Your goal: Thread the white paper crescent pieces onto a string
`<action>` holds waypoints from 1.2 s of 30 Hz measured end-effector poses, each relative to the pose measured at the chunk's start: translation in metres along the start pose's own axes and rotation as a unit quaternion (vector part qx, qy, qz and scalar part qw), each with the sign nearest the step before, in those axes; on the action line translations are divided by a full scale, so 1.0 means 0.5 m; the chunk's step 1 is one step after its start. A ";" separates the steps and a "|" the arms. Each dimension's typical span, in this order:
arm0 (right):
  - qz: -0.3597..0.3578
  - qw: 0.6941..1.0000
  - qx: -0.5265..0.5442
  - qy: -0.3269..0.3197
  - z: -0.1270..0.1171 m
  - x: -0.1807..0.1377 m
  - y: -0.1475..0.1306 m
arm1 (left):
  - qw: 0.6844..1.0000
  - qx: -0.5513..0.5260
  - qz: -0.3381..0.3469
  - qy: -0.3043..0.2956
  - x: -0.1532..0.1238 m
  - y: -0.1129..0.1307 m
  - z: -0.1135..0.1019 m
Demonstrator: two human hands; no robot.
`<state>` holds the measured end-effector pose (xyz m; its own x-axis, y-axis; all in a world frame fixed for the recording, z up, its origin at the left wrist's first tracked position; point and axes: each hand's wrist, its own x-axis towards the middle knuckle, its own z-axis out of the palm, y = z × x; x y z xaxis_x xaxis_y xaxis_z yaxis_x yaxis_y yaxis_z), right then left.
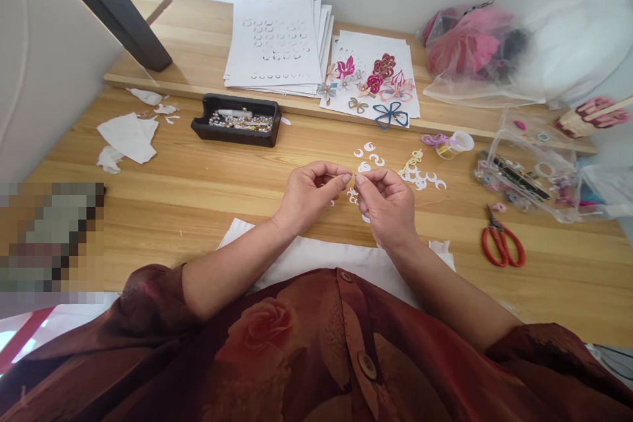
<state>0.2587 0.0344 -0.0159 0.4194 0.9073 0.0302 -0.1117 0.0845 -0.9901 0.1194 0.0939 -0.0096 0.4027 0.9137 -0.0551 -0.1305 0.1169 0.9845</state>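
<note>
My left hand [309,196] and my right hand [386,204] meet above the wooden tabletop [198,211], their fingertips pinching a fine pale strand [346,175]. It is too thin to tell whether it is thread or wire. Small white crescent-shaped paper cut-outs [376,160] lie scattered just beyond and under my right hand. More of them, with some pale yellow curled pieces [411,161], lie to its right.
Behind my hands stand a black tray of beads [236,120], punched white paper sheets [274,43] and a sheet of coloured flower shapes [370,79]. Red-handled scissors [503,242] and a clear plastic box of supplies [527,171] lie right; white fabric scraps [129,138] lie left.
</note>
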 end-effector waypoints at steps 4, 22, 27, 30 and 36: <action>0.008 1.000 0.002 0.007 0.000 0.000 0.001 | 0.999 0.012 0.036 0.004 0.003 -0.009 0.000; -0.007 1.000 -0.001 -0.001 0.004 -0.004 0.006 | 0.999 -0.038 -0.036 -0.001 -0.001 -0.009 0.004; -0.006 1.000 -0.007 -0.006 0.003 -0.007 0.012 | 0.998 -0.018 -0.050 0.017 -0.003 -0.005 0.009; 0.002 1.000 0.006 -0.009 0.004 -0.007 0.014 | 0.998 -0.025 -0.048 0.022 -0.003 -0.005 0.011; 0.021 0.999 0.036 -0.003 0.010 -0.009 0.009 | 0.999 -0.029 -0.040 0.018 -0.003 -0.003 0.014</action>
<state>0.2518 0.0330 -0.0199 0.4076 0.9131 -0.0099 -0.1939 0.0759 -0.9781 0.1251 0.0896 -0.0099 0.3812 0.9138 -0.1401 -0.1512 0.2111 0.9657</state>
